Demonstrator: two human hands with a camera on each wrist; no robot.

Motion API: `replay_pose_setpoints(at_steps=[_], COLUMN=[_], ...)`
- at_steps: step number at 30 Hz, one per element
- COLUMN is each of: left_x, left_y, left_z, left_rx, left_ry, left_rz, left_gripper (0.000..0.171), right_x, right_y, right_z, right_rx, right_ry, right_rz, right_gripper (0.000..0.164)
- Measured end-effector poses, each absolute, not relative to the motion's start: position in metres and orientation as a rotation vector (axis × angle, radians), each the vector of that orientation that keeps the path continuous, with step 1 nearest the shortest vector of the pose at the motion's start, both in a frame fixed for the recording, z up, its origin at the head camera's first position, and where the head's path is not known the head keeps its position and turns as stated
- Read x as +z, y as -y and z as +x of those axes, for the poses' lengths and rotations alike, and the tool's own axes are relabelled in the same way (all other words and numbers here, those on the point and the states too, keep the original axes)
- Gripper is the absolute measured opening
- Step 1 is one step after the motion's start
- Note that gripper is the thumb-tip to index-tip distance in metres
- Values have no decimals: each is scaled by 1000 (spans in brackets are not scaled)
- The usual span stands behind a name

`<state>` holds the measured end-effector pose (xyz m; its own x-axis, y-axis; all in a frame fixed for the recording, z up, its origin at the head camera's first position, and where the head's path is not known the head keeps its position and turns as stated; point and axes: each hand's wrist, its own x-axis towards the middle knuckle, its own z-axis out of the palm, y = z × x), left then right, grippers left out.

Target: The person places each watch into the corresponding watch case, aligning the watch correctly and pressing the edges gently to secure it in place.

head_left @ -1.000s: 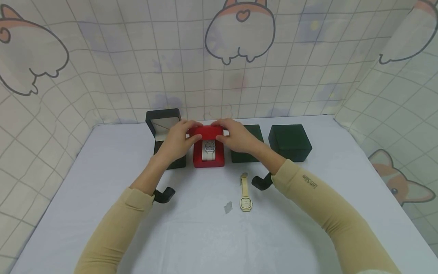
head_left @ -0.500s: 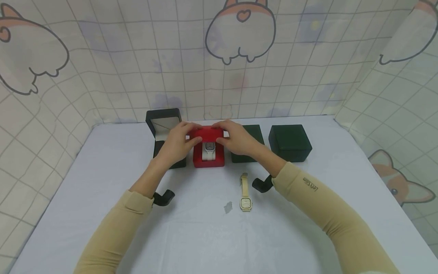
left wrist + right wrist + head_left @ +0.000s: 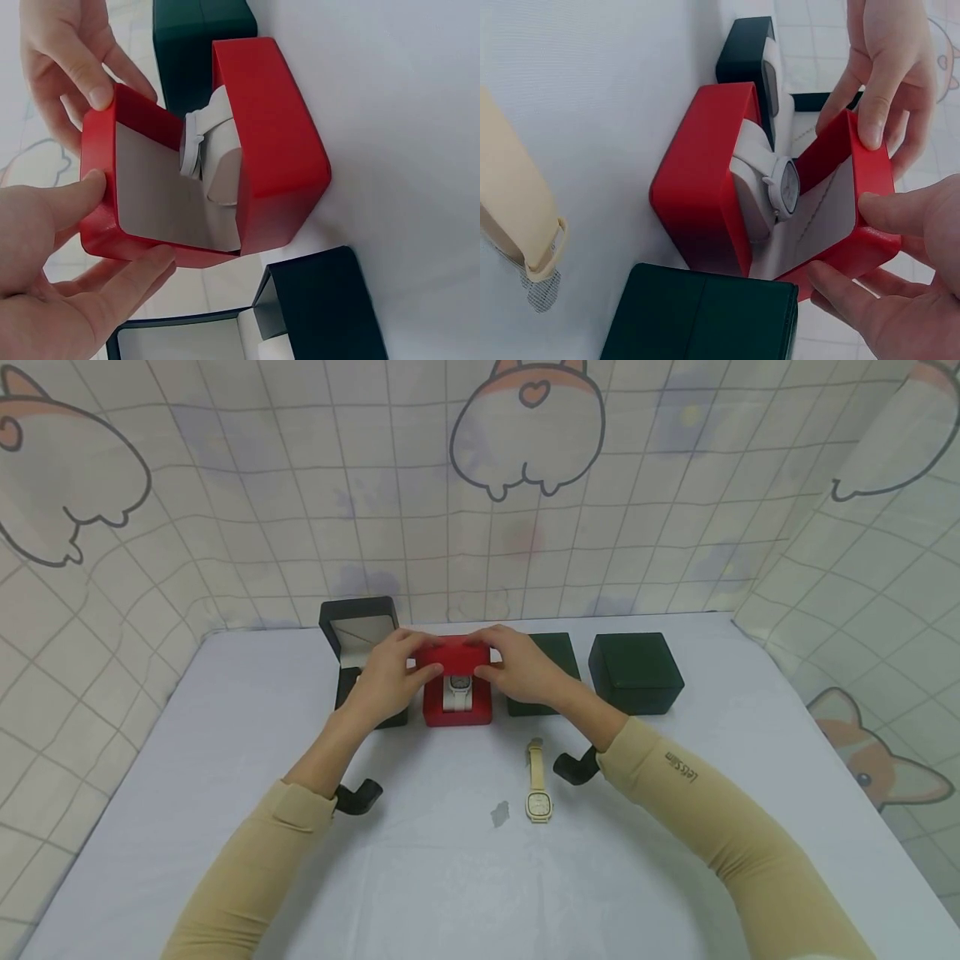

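A red watch box stands at the back of the white table with its hinged lid tilted forward, part way down. Inside it a white watch is wrapped round a pale cushion. My left hand pinches the lid's left corner, thumb on the front edge and fingers over the side. At the right corner my right hand does the same. Both wrist views show the lid's pale lining and the gap between lid and base. In the head view the lid covers the upper part of the watch.
Left of the red box is a dark box with its lid up, partly behind my left hand. Two green boxes sit closed to the right. Nearer lie a cream watch and a small grey patch.
The red lid has tipped further forward and down, covering more of the white watch. Both hands have moved slightly with it, and the other things stay put.
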<state>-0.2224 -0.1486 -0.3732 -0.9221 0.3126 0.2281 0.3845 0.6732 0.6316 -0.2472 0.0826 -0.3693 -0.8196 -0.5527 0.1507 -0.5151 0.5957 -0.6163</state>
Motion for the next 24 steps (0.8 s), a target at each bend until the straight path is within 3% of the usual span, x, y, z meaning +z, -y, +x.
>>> replay_pose_setpoints(at_steps=[24], left_x=[-403], left_y=[145], left_z=[-211], left_rx=[-921], left_ry=[2905], left_rz=[-562], left_gripper=[48], right_x=[-397], right_y=[-70], right_z=[-217], right_rx=[-753], right_ry=[-2887], right_rz=[-941], right_gripper=[58])
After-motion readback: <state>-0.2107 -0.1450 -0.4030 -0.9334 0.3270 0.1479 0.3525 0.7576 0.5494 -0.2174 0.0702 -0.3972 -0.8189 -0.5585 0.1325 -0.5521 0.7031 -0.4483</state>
